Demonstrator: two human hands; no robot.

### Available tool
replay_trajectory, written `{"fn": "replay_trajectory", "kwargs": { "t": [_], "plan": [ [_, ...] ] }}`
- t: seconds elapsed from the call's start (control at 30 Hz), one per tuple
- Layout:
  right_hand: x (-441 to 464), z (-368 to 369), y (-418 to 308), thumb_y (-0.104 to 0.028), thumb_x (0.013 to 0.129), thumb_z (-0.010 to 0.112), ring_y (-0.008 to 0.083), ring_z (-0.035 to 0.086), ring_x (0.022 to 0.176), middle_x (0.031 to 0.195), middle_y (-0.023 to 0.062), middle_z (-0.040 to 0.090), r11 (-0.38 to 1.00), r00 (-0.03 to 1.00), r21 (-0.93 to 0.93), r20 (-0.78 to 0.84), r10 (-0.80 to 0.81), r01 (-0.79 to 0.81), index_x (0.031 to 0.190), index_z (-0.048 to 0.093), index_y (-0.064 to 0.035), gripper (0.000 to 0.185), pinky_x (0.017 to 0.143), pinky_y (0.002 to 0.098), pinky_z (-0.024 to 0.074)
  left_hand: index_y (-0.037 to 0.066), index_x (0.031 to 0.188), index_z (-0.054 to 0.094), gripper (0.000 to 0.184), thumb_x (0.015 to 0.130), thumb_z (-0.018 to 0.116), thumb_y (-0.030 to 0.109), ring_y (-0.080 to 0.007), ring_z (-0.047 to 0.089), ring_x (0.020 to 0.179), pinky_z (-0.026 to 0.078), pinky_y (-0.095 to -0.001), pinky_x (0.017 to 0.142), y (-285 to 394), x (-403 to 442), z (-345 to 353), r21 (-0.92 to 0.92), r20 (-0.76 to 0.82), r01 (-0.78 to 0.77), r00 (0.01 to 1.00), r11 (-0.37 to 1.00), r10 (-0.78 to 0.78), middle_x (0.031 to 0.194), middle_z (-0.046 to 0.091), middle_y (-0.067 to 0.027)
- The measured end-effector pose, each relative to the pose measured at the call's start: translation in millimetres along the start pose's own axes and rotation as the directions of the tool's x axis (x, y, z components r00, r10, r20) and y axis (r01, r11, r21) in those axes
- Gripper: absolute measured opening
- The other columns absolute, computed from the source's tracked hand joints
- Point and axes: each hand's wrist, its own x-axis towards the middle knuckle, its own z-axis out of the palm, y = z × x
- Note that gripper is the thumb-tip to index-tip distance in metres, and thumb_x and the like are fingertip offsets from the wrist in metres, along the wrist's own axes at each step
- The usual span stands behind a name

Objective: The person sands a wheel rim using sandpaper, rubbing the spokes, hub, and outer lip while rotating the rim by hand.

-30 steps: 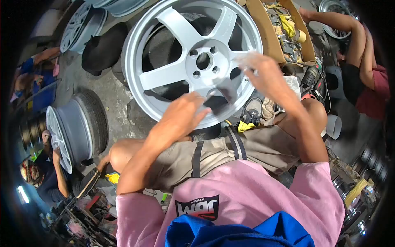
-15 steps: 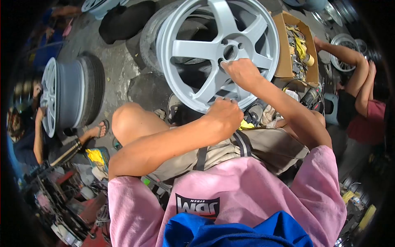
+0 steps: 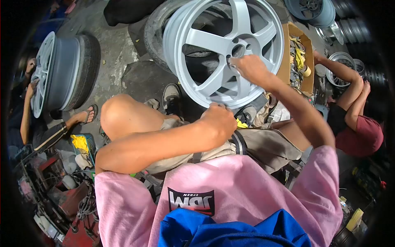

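Note:
A light grey alloy wheel rim (image 3: 206,40) with broad spokes leans upright in front of me. My left hand (image 3: 220,121) is closed over its near lower edge, with the fingertips hidden behind the knuckles. At the hub, my right hand (image 3: 252,69) is closed with its fingertips pressed against a bolt hole just below the centre bore. Whether something small is pinched in those fingers cannot be made out. A worn tyre (image 3: 154,37) lies behind the rim on the left.
Right of the rim stands a cardboard box (image 3: 307,84) holding yellow scraps and small items. On the left, a person's hands hold another wheel (image 3: 61,74). A seated person (image 3: 358,131) is at the right. A red toolbox (image 3: 68,199) and cables lie lower left.
The view has shifted, so the rim sits slightly further right in it. My right hand stays by the hub's bolt holes. My left hand remains at the rim's near edge.

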Motion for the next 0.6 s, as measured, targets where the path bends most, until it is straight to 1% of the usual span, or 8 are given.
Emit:
{"fn": "replay_trajectory", "kwargs": {
  "t": [0.07, 0.17, 0.3, 0.37, 0.4, 0.43, 0.47, 0.6],
  "plan": [
    [16, -16, 4, -0.014, 0.086, 0.065, 0.0275, 0.075, 0.076, 0.076, 0.0101, 0.073, 0.807, 0.922, -0.456, 0.270, -0.276, 0.375, 0.086, 0.072, -0.0080, 0.009, 0.065, 0.0403, 0.0563, -0.001, 0.106, 0.074, 0.027, 0.085, 0.072, 0.016, -0.0300, 0.067, 0.105, 0.052, -0.0429, 0.088, -7, 6, -2, 0.015, 0.052, 0.033, 0.998, 0.999, -0.034, 0.109, 0.069, -0.0198],
    [24, -24, -5, -0.014, 0.086, 0.065, 0.0256, 0.075, 0.075, 0.076, 0.0094, 0.074, 0.641, 0.848, -0.559, 0.405, -0.342, 0.526, 0.085, 0.072, -0.0086, 0.009, 0.064, 0.0391, 0.0568, -0.001, 0.108, 0.073, 0.031, 0.084, 0.075, 0.019, -0.0299, 0.067, 0.104, 0.052, -0.0415, 0.087, -10, 3, -20, 0.221, 0.078, 0.087, 0.991, 0.971, -0.106, 0.109, 0.069, -0.0195],
    [10, -7, -8, -0.014, 0.088, 0.064, 0.0244, 0.075, 0.074, 0.074, 0.0104, 0.072, 0.766, 0.921, -0.518, 0.281, -0.269, 0.381, 0.087, 0.072, -0.0075, 0.010, 0.059, 0.0371, 0.0530, -0.001, 0.106, 0.073, 0.030, 0.086, 0.074, 0.021, -0.0295, 0.067, 0.103, 0.051, -0.0409, 0.085, -15, -10, -20, 0.150, -0.029, 0.055, 0.998, 0.987, -0.051, 0.107, 0.070, -0.0189],
    [11, 9, -9, -0.017, 0.097, 0.061, 0.0192, 0.067, 0.061, 0.068, 0.0071, 0.068, 0.983, 0.995, -0.182, 0.097, 0.027, -0.009, 0.089, 0.071, -0.0055, 0.017, 0.052, 0.0318, 0.0437, -0.001, 0.105, 0.073, 0.030, 0.089, 0.073, 0.023, -0.0297, 0.067, 0.102, 0.052, -0.0411, 0.085, -16, -12, -17, 0.114, -0.043, 0.034, 0.999, 0.993, -0.030, 0.105, 0.070, -0.0187],
    [14, 8, -10, -0.017, 0.097, 0.061, 0.0192, 0.067, 0.061, 0.068, 0.0071, 0.068, 0.983, 0.995, -0.185, 0.100, 0.026, -0.008, 0.089, 0.071, -0.0055, 0.017, 0.052, 0.0318, 0.0437, -0.001, 0.103, 0.073, 0.030, 0.091, 0.071, 0.026, -0.0299, 0.067, 0.102, 0.052, -0.0413, 0.085, -17, -13, -16, 0.082, -0.058, 0.018, 0.998, 0.996, -0.013, 0.104, 0.070, -0.0184],
    [16, 8, -10, -0.019, 0.100, 0.058, 0.0162, 0.059, 0.057, 0.067, 0.0047, 0.064, 0.820, 0.921, 0.421, 0.201, 0.333, -0.388, 0.091, 0.070, -0.0045, 0.021, 0.051, 0.0296, 0.0389, -0.001, 0.103, 0.073, 0.030, 0.091, 0.071, 0.026, -0.0299, 0.067, 0.102, 0.052, -0.0413, 0.085, -20, -12, -13, 0.080, -0.062, 0.014, 0.998, 0.997, -0.009, 0.104, 0.070, -0.0184],
    [16, 8, -10, -0.021, 0.104, 0.054, 0.0131, 0.051, 0.053, 0.067, 0.0022, 0.060, 0.207, 0.755, 0.776, 0.451, 0.477, -0.595, 0.094, 0.069, -0.0034, 0.025, 0.050, 0.0274, 0.0342, -0.001, 0.103, 0.073, 0.031, 0.093, 0.070, 0.028, -0.0303, 0.067, 0.101, 0.052, -0.0415, 0.085, -23, -12, -8, 0.080, -0.098, 0.020, 0.995, 0.997, -0.012, 0.103, 0.070, -0.0183],
    [18, 14, -28, -0.022, 0.106, 0.055, 0.0109, 0.048, 0.054, 0.069, 0.0010, 0.058, 0.068, 0.723, 0.861, 0.377, 0.579, -0.503, 0.097, 0.069, -0.0022, 0.025, 0.050, 0.0265, 0.0341, 0.000, 0.101, 0.074, 0.034, 0.095, 0.069, 0.033, -0.0309, 0.067, 0.100, 0.052, -0.0423, 0.086, -30, -8, -13, 0.113, -0.014, 0.091, 0.996, 0.989, -0.090, 0.102, 0.070, -0.0175]
  ]
}}
